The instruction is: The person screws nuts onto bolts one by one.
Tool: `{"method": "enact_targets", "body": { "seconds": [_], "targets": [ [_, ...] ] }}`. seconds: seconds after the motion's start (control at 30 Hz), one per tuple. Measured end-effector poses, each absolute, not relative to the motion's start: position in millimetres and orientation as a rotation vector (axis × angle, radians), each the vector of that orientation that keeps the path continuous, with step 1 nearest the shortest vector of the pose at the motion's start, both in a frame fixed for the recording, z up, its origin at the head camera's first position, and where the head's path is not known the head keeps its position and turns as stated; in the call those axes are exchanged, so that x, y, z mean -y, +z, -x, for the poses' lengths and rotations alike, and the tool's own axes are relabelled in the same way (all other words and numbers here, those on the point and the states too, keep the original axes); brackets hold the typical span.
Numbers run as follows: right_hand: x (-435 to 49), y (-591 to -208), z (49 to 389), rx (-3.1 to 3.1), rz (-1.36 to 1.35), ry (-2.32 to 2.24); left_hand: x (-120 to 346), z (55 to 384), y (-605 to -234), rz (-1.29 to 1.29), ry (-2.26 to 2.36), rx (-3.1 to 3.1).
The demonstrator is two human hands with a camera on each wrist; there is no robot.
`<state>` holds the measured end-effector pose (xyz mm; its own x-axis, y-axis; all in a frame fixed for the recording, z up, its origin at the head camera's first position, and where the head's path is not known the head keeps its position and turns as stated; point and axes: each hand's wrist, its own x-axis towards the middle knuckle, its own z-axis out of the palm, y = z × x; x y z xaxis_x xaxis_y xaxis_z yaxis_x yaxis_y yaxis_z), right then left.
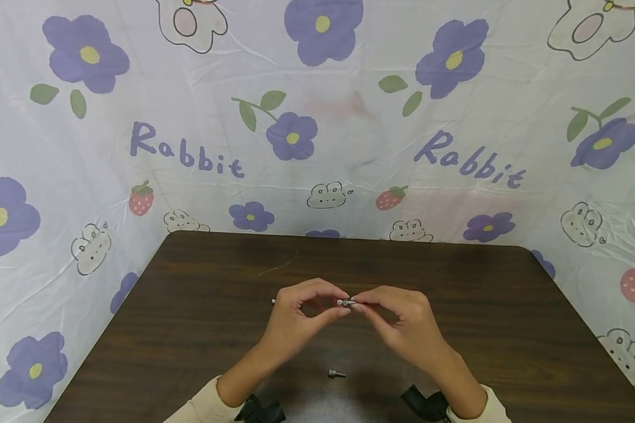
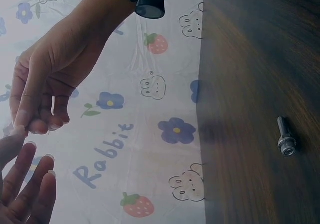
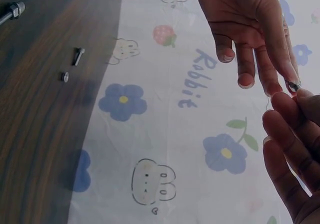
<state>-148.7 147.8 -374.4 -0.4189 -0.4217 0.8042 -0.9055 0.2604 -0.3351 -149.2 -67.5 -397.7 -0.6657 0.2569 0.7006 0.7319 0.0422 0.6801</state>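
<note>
My left hand point(image 1: 291, 317) and right hand point(image 1: 413, 323) meet fingertip to fingertip over the table. Between them is a small silver bolt point(image 1: 345, 302), lying sideways. My left thumb and forefinger pinch its thicker left end; those of my right hand pinch the thin right end. In the right wrist view a bit of the bolt point(image 3: 294, 86) shows at the fingertips, the rest being covered by them. The other fingers of my right hand point(image 3: 290, 154) are loosely bent. Closer to me, a second bolt point(image 1: 336, 373) with a nut at its head lies on the table.
A dark wooden table point(image 1: 217, 352) spreads beneath both hands. On it, in the right wrist view, lie a small screw point(image 3: 78, 56) and a small metal nut point(image 3: 65, 77). Behind the table hangs a white cloth point(image 1: 360, 153) printed with flowers and rabbits.
</note>
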Motion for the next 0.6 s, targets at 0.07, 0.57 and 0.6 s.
{"method": "enact_targets", "body": {
  "seconds": [0.07,0.57,0.6],
  "targets": [
    [-147.6,-375.1,148.6,1.964,-1.197,1.090,66.5,146.0,-393.2,0.992,-1.656,1.935],
    [-145.7,-376.2,149.2,1.938,-1.217,1.059,65.5,148.6,-397.4,0.956,-1.685,1.987],
    [-145.6,-376.5,149.4,1.937,-1.218,1.058,65.8,150.2,-400.1,0.952,-1.687,1.996]
  ]
}}
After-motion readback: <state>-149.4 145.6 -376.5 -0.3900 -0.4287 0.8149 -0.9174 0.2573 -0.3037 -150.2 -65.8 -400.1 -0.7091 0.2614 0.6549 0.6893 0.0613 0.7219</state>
